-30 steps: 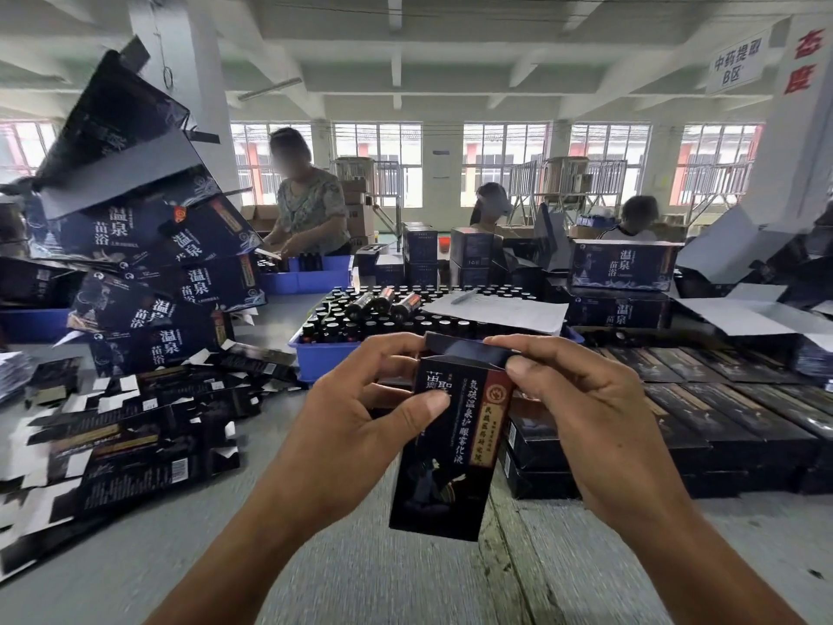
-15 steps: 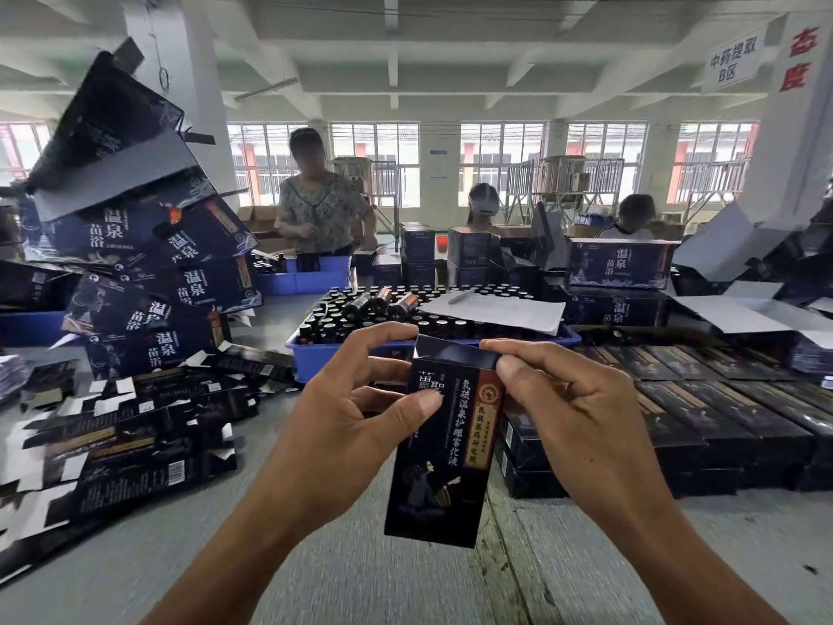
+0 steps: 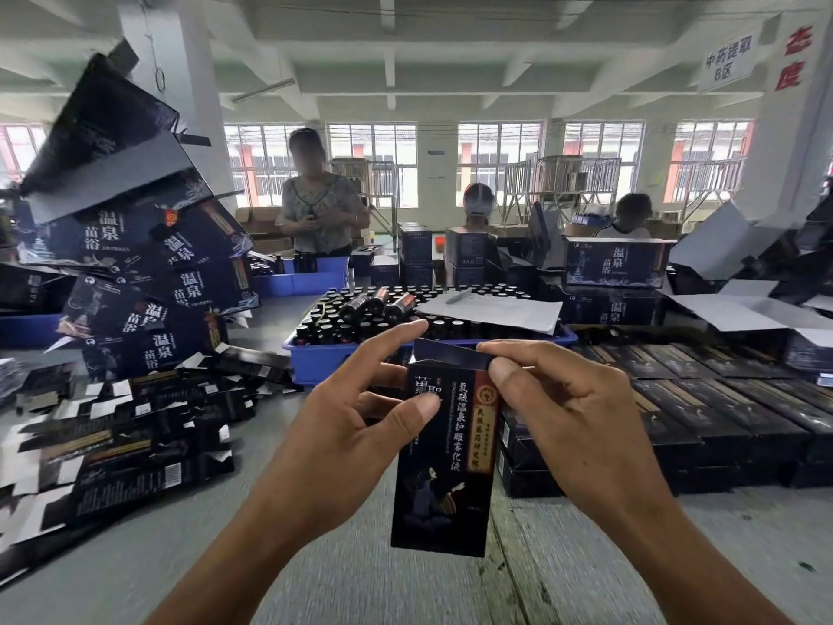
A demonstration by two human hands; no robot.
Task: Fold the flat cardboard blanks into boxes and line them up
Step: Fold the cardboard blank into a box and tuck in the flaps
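Box (image 3: pixel 444 466) upright at frame centre, long axis vertical, top flap raised.
Left hand (image 3: pixel 342 426) pinches its side, right hand (image 3: pixel 572 412) grips the top; blanks (image 3: pixel 112 439) lower left, crate (image 3: pixel 324 354) behind, on the counter (image 3: pixel 360 588).

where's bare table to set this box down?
Bare grey table lies straight below the box, between the flat blanks on the left and the rows of folded boxes on the right. Another strip runs at lower right. Behind, the blue bottle tray crowds the table.
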